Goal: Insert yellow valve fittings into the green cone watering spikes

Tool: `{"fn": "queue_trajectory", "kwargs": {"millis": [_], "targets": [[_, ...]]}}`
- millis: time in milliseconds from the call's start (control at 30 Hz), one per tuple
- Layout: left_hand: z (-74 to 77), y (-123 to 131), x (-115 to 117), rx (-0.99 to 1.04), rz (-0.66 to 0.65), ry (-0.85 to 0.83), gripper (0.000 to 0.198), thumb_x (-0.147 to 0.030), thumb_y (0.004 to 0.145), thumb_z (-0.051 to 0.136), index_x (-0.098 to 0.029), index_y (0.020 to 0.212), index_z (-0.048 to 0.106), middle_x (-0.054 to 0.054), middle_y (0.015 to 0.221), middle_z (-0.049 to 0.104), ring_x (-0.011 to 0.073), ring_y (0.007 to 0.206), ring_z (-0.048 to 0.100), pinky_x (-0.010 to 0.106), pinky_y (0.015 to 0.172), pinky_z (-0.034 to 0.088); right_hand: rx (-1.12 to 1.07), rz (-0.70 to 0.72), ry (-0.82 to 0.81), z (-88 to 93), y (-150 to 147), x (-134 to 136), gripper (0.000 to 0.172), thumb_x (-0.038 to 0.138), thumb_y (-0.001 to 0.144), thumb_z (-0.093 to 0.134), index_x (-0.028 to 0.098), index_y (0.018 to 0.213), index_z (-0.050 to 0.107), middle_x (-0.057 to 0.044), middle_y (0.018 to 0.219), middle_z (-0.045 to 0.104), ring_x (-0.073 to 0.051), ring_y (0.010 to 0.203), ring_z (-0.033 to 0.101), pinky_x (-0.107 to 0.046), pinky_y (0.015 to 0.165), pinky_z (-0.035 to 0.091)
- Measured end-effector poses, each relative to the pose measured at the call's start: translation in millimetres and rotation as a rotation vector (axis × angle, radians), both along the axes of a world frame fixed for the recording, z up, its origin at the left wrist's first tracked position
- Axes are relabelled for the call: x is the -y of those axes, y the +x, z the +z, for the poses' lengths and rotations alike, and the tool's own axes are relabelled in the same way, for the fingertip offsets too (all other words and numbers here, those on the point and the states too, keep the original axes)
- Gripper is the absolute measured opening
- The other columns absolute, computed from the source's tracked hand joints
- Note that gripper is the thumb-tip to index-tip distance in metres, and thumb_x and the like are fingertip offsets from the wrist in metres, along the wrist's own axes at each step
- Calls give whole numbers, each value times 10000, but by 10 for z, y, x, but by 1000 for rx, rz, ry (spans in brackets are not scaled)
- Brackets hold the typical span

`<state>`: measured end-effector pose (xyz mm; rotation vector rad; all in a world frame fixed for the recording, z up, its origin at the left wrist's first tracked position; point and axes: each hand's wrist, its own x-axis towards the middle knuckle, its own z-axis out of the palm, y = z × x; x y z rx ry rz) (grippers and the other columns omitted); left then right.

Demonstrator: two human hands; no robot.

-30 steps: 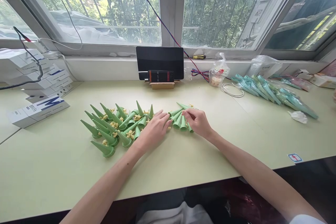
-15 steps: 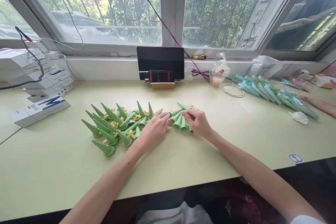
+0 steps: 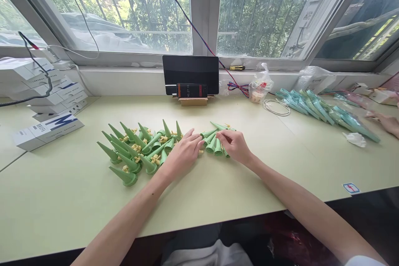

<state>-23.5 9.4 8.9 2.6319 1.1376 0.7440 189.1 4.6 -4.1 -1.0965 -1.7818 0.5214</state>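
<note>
A: Where are the hands working?

B: At the centre of the frame. The left hand (image 3: 185, 149) is covering the right edge of a large pile of light-green, hollow, plastic-looking cones (image 3: 127, 178), which is spreading across the table (image 3: 202, 203) left of centre. The right hand (image 3: 234, 145) is bordering a smaller fan of green cones (image 3: 211, 146) just right of centre.

A: Are the fingers gripping anything?

B: The left fingers are pointing forward, nearly straight, but their tips are meeting a cone's outline, so nobody can tell whether they are holding it. The right fingers are bending inward, and the hand is hiding whatever may be between them; again, no telling.

A: What could be going wrong from here?

B: Several cones are lying on their round sides, so a careless nudge could be sending them rolling. The left forearm is passing close to the pile, and a brush from it could be toppling the tilted cones and scattering the small, knobbly yellow pieces (image 3: 155, 159) that are nestling among them.

A: And the two groups?

B: They are sitting so near each other that one sideways sweep could be mixing them.
</note>
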Motion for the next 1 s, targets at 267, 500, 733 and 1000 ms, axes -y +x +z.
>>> {"fn": "queue_trajectory", "kwargs": {"millis": [267, 500, 733, 1000], "targets": [[18, 2, -3, 36, 34, 22, 439, -330, 1030, 275, -202, 958, 689, 41, 1040, 708, 224, 1126, 622, 461, 1163, 377, 3, 5, -2, 0, -3, 5, 432, 491, 973, 464, 195, 675, 569, 13, 561, 432, -126, 520, 346, -275, 517, 317], [72, 29, 38, 195, 96, -7, 412, -372, 1023, 342, -202, 1108, 708, 58, 1200, 704, 239, 1230, 586, 400, 1082, 453, -3, 4, -2, 14, -4, 11, 421, 478, 970, 471, 195, 674, 568, 13, 556, 431, -128, 522, 350, -276, 517, 319], [157, 73, 112, 405, 146, -208, 426, -440, 1002, 395, -209, 1075, 746, 56, 1198, 710, 215, 979, 701, 310, 858, 549, -18, 15, 2, 53, -17, 35, 320, 437, 955, 518, 181, 818, 652, -21, 658, 580, -135, 560, 454, -270, 547, 374], [115, 131, 169, 518, 74, -333, 404, -452, 990, 430, -228, 1088, 751, 61, 1222, 690, 169, 810, 708, 279, 733, 565, 41, 89, 6, 66, -26, 48, 280, 451, 920, 598, 187, 961, 683, -27, 754, 618, -125, 576, 467, -270, 567, 409]]}}
